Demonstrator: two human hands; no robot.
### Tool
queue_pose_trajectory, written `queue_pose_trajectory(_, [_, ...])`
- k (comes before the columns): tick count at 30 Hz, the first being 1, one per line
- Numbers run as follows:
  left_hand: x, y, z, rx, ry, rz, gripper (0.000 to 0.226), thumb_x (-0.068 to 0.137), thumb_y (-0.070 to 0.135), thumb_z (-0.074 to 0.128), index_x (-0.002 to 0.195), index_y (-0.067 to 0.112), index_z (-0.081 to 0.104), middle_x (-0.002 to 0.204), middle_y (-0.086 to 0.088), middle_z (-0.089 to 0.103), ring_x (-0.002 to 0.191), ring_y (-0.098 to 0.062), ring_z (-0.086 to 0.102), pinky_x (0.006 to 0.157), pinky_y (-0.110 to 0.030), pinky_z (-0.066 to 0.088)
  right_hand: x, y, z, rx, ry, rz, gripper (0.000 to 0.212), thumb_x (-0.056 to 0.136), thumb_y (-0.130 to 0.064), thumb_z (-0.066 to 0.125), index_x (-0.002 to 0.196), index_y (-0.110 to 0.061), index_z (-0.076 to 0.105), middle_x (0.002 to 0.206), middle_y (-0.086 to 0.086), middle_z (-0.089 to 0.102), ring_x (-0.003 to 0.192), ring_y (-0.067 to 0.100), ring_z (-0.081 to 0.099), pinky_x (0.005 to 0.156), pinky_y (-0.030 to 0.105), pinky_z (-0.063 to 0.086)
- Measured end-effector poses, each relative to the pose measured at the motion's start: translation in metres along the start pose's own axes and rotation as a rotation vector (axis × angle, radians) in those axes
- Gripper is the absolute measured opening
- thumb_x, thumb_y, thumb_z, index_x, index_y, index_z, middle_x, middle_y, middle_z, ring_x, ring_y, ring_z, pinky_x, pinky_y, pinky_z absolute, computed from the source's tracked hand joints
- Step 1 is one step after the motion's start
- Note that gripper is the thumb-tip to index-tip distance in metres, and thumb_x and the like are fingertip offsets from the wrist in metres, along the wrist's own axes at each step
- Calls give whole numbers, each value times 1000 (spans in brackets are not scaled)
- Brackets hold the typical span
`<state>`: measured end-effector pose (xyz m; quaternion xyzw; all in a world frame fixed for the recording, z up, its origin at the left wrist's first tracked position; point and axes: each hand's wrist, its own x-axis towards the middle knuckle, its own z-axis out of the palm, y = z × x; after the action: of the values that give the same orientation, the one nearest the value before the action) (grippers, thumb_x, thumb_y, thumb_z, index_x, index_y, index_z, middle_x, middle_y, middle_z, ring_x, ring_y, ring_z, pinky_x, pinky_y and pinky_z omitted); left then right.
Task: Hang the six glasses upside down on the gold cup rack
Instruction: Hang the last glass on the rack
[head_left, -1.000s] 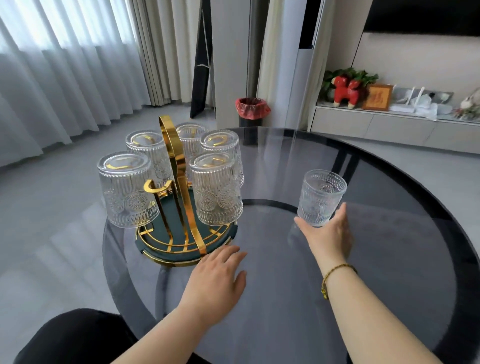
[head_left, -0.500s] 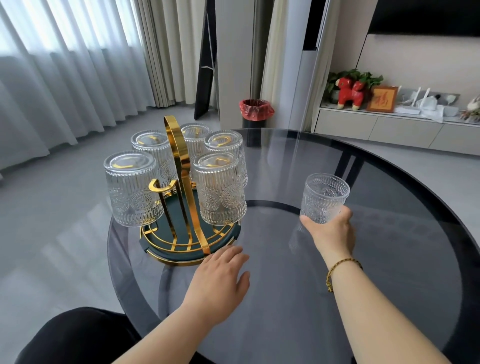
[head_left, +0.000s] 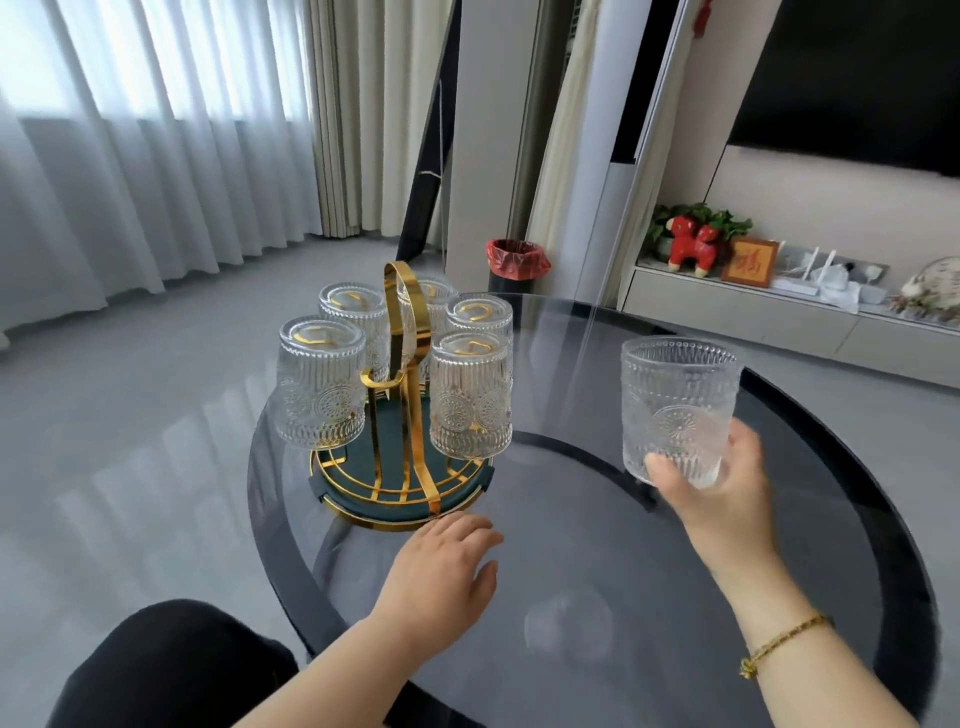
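Observation:
The gold cup rack (head_left: 410, 332) with a dark green round base stands on the left part of the round glass table (head_left: 597, 545). Several embossed clear glasses hang upside down on it, the nearest ones at front left (head_left: 320, 382) and front right (head_left: 470, 395). One gold hook (head_left: 378, 382) at the front, between those two, is bare. My right hand (head_left: 717, 483) holds another embossed glass (head_left: 678, 405) upright, lifted above the table to the right of the rack. My left hand (head_left: 441, 566) rests flat on the table just in front of the rack's base, fingers apart, holding nothing.
A bin with a red liner (head_left: 514, 267) stands on the floor behind the table. A low cabinet (head_left: 779, 312) with a red figurine and a framed picture runs along the right wall. My dark-clad knee (head_left: 171, 660) is at the table's near left edge.
My right hand closed on the glass and lifted it off the table, bringing it up and nearer. The left hand stayed in front of the rack.

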<state>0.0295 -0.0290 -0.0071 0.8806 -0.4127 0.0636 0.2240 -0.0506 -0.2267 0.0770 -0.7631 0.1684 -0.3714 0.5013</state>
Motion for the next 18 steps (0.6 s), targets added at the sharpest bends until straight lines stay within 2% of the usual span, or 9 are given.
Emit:
queue_pose_trajectory(2, [-12,-4,-12,-18,42,3,30,88,25,54,118,24,55,126,6,56,121,-9,45,102,-24,32,2,-32,-4,14,-89,-83,49,47,-37,65,91,-41,44,92,-22,53,78,-21,53,58,1,41])
queue_pose_trajectory(4, [-24,-12,-25,-16,133,23,29,68,15,77,95,21,69,100,4,71,97,-12,64,81,-27,52,2,-61,-4,24,-154,-182,56,44,-40,61,98,-36,47,92,-23,54,77,-23,53,57,-3,38])
queue_pose_trajectory(5, [-29,-17,-29,0,178,28,31,58,11,83,86,21,71,89,4,73,86,-12,68,70,-28,55,1,-74,-2,19,-187,-225,59,44,-40,60,101,-31,47,91,-24,53,77,-24,53,57,-5,37])
queue_pose_trajectory(7, [-36,-29,-38,9,236,-8,34,51,6,86,79,19,71,82,3,74,77,-13,70,61,-30,57,0,-97,5,1,-273,-275,58,44,-40,59,100,-30,48,92,-23,53,79,-25,52,58,-6,36])
queue_pose_trajectory(10, [-42,-51,-47,0,317,-121,36,51,-2,84,81,12,71,85,-4,74,77,-21,70,64,-40,57,1,-125,18,-55,-406,-296,54,42,-44,60,94,-42,45,96,-26,51,81,-29,48,58,-7,34])
queue_pose_trajectory(13, [-45,-70,-49,-18,352,-228,41,55,-5,82,92,6,69,96,-13,72,85,-31,68,70,-50,54,6,-138,33,-145,-463,-307,52,42,-39,66,88,-45,44,94,-28,49,77,-32,46,55,-7,35])
queue_pose_trajectory(16, [-43,-78,-43,-15,361,-268,45,62,0,79,104,4,64,112,-17,66,103,-37,61,85,-53,47,14,-140,46,-177,-510,-272,45,49,-28,69,86,-40,46,97,-18,56,86,-11,58,66,5,46])
queue_pose_trajectory(18, [-42,-82,-39,-50,371,-298,45,71,6,74,114,6,59,125,-16,58,119,-34,50,98,-46,34,18,-142,52,-192,-527,-268,45,50,-27,68,87,-39,47,98,-13,57,89,-5,58,70,10,48])
